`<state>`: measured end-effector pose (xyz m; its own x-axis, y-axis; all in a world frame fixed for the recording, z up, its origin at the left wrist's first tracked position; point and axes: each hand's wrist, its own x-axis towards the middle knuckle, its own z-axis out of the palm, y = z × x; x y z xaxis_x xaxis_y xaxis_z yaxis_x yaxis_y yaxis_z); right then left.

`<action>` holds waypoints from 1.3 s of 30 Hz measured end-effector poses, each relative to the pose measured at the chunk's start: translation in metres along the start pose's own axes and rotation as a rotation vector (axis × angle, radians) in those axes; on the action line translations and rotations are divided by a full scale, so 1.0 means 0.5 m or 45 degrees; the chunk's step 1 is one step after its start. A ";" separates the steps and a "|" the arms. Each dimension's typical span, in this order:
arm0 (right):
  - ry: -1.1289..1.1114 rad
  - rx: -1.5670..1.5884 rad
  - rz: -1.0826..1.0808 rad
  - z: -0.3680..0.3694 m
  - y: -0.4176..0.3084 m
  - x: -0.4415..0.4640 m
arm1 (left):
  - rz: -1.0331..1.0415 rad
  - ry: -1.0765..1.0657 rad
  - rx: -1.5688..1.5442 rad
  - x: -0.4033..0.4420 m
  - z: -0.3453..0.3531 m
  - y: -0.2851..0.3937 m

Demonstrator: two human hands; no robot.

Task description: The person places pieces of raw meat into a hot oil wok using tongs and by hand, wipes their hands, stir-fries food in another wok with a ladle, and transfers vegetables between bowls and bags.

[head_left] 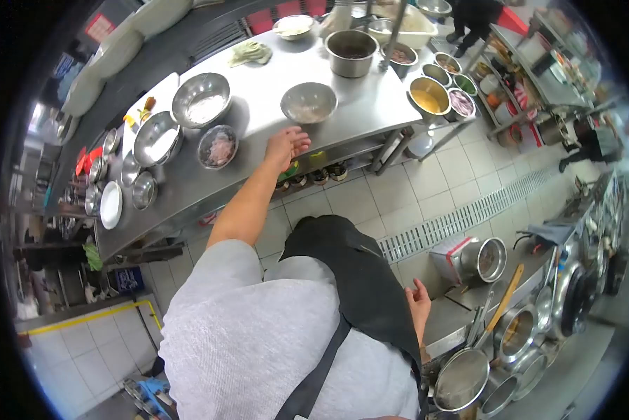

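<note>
Over the front edge of the steel table (258,150), my left hand (286,147) is held with its fingers apart and nothing in them. It is just below a steel bowl (309,103) with a little residue inside. To its left sits a small bowl of pinkish food (218,148), with a larger steel bowl (201,101) behind it. My right hand (418,306) hangs low beside the black apron (349,273), fingers apart and holding nothing. The nearest thing to it is the steel counter with pans and a strainer (461,379).
A deep pot (351,53) stands near the table's right end, beside containers of food, one with yellow liquid (430,95). A wooden-handled utensil (505,297) juts up from the right counter. A drain grate (461,215) crosses the floor. Two people are at the upper right.
</note>
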<state>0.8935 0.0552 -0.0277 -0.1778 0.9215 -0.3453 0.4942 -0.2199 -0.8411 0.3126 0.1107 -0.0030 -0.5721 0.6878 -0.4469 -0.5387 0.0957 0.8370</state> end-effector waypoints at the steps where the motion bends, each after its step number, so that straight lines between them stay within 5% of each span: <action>1: -0.005 0.001 0.023 0.015 -0.028 0.010 | -0.042 -0.089 0.002 -0.004 -0.018 0.016; 5: -0.082 0.043 0.123 0.095 -0.148 0.051 | -0.189 0.040 0.112 -0.094 -0.169 -0.013; 8: -0.180 0.048 0.119 0.175 -0.233 0.082 | -0.077 0.554 -0.067 -0.137 -0.310 -0.014; 11: -0.324 -0.018 -0.029 0.278 -0.330 0.114 | 0.111 0.721 -0.132 -0.119 -0.428 0.023; 15: -0.501 -0.286 -0.440 0.432 -0.550 0.145 | 0.164 0.588 0.218 -0.114 -0.445 0.095; 20: -0.651 -0.351 -0.800 0.616 -0.760 0.164 | 0.240 0.187 0.564 -0.142 -0.306 0.132; 22: -0.395 -0.536 -1.009 0.671 -0.774 0.171 | 0.393 0.068 0.841 -0.161 -0.248 0.140; 25: -0.196 -0.732 -0.841 0.703 -0.759 0.186 | 0.524 -0.132 0.928 -0.169 -0.180 0.158; 30: -0.131 -0.388 -0.775 0.697 -0.720 0.236 | 0.243 -0.282 0.801 -0.124 -0.166 0.167; 34: -0.269 0.458 -0.162 0.642 -0.715 0.222 | 0.027 -0.221 0.373 -0.069 -0.173 0.119; 39: -0.235 1.247 -0.141 0.507 -0.680 0.203 | -0.036 -0.110 0.124 0.015 -0.213 0.100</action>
<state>0.4920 0.1425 0.1175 -0.3504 0.9069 -0.2339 -0.4371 -0.3792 -0.8156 0.2154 0.0442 0.0018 -0.4999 0.7428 -0.4453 -0.4890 0.1823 0.8530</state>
